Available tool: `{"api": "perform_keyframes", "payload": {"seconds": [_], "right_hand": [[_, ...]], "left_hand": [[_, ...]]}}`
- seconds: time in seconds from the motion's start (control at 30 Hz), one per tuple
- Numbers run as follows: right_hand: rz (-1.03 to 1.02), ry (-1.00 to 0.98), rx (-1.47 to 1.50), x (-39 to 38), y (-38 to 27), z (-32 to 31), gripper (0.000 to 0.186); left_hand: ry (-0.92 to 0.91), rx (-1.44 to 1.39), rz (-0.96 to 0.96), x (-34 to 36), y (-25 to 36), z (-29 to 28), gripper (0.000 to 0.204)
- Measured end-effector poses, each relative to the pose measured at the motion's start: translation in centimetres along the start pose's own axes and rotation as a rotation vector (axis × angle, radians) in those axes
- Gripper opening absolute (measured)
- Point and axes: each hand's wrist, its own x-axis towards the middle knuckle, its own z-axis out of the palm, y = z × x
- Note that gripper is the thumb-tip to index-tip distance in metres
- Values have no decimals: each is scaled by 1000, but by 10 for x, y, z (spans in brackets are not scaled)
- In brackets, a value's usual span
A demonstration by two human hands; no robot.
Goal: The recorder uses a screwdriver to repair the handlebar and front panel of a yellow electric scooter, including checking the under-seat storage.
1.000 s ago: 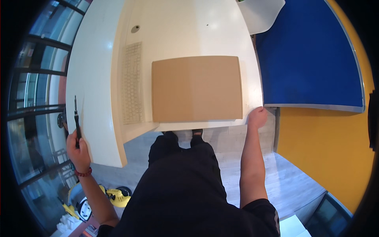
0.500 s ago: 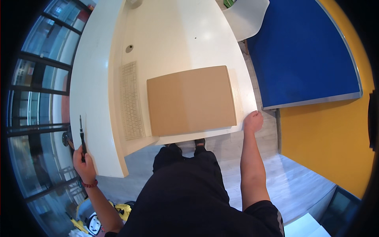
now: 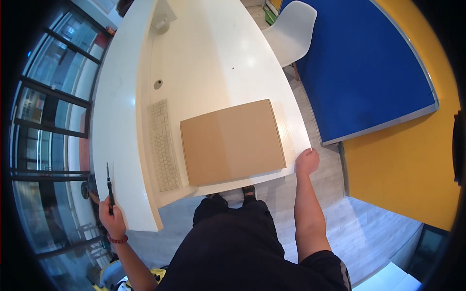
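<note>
On the left, my left hand (image 3: 112, 220) is closed around the dark handle of a slim screwdriver (image 3: 110, 189), its metal shaft pointing away from me over the white raised ledge (image 3: 127, 194). A red beaded bracelet circles that wrist. My right hand (image 3: 307, 162) is curled into a fist at the near right corner of the white desk (image 3: 204, 63); whether anything is inside its fingers is hidden. Between my hands, a flat brown cardboard box (image 3: 233, 140) lies closed near the front edge of the desk. Neither hand touches it.
A white keyboard (image 3: 164, 145) lies between the box and the ledge. Farther off are a round cable hole (image 3: 158, 84) and a small whitish object (image 3: 161, 23). A white chair (image 3: 291, 31) stands beyond the desk's right side, near a blue panel (image 3: 364, 72). Glass windows (image 3: 53, 106) line the left.
The view has shifted, so desk, box and keyboard sit lower in the picture. Both hands keep their poses, the left still holding the screwdriver and the right still at the desk corner.
</note>
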Motion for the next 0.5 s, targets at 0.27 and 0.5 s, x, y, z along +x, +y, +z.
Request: {"api": "perform_keyframes", "payload": {"seconds": [0.27, 0.5], "right_hand": [[10, 6, -18, 0, -2, -4, 33], [10, -36, -49, -1, 5, -1, 30]], "left_hand": [[2, 12, -12, 2, 8, -3, 32], [7, -69, -86, 0, 11, -1, 34]]}}
